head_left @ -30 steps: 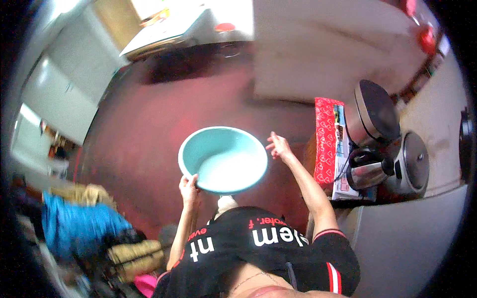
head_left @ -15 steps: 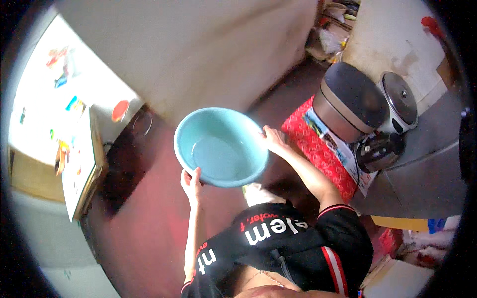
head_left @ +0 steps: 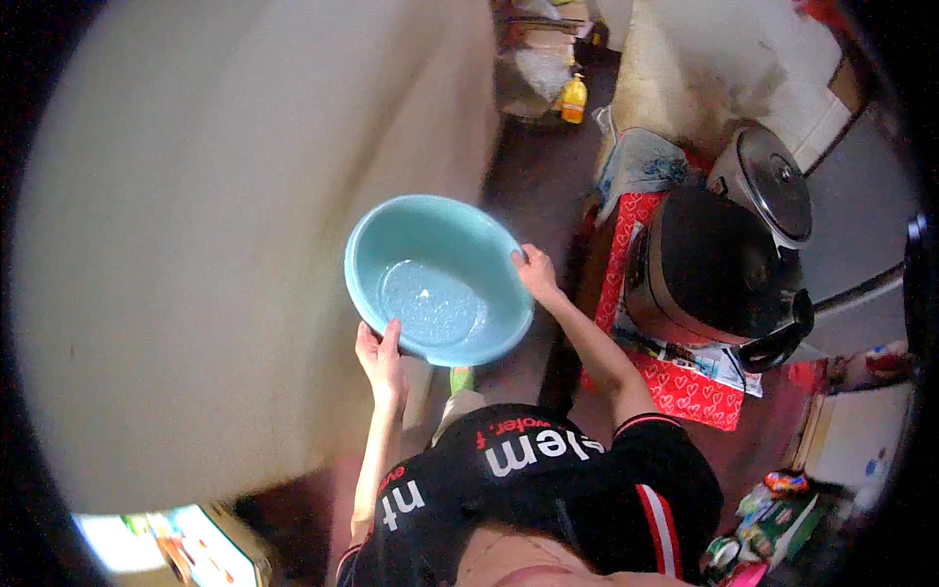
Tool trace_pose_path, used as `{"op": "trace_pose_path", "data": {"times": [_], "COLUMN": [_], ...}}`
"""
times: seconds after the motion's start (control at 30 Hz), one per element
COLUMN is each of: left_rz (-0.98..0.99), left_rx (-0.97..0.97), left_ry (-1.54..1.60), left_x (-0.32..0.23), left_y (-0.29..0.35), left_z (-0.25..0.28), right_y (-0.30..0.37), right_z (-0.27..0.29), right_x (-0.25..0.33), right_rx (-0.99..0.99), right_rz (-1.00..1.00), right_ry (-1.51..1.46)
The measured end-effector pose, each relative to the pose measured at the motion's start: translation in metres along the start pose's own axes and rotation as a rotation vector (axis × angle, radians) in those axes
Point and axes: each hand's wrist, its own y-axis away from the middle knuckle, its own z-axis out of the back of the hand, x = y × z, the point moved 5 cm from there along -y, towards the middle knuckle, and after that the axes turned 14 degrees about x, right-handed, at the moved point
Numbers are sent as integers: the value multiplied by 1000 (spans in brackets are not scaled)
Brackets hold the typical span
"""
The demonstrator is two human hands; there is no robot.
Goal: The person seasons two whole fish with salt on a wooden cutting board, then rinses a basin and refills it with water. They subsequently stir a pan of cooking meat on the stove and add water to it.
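Note:
I hold a light blue plastic basin (head_left: 435, 279) in front of my chest, with a little water in its bottom. My left hand (head_left: 380, 354) grips its near rim from below. My right hand (head_left: 536, 271) grips the rim on the right side. The basin hangs in the air, tilted slightly, next to a pale wall on the left.
A pale wall (head_left: 196, 245) fills the left half. At right stands a black rice cooker (head_left: 719, 269) on a red heart-patterned cloth (head_left: 685, 386), with a lidded metal pot (head_left: 773, 181) behind it. A yellow bottle (head_left: 574, 98) sits on the dark floor far ahead.
My view has swung round: the wall now fills the left side and the cooker lies closer at right. Both hands have kept their grip on the basin.

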Motion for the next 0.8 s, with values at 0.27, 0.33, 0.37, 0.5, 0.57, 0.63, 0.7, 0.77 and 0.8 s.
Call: {"op": "trace_pose_path", "data": {"times": [0.27,0.33,0.37,0.5,0.57,0.63,0.7,0.77,0.8], "left_rz": [23,14,14,15,20,13,-23,-5,-9], "left_rx": [277,319,340,403,408,420,435,504,530], "left_ry": [3,87,130,139,102,47,-18,-14,4], "left_x": [16,16,19,52,65,73,65,65,66], "left_y": [-262,-312,-339,-456,-506,-549,-598,-649,-672], "left_z": [-76,-108,-125,-186,-219,-252,-290,-331,-354], "right_y": [-182,-215,-234,-329,-373,-426,-468,-513,-533], "right_z": [108,137,150,202,212,235,242,271,286], "right_x": [-21,-20,-20,-53,-73,-92,-92,-99,-111], "right_rx": [-264,-358,-382,-461,-483,-421,-454,-508,-531], "right_rz": [-178,-162,-154,-111,-162,-254,-273,-279,-286], "right_ry": [-6,31,36,66,44,27,-57,-73,-100]}}
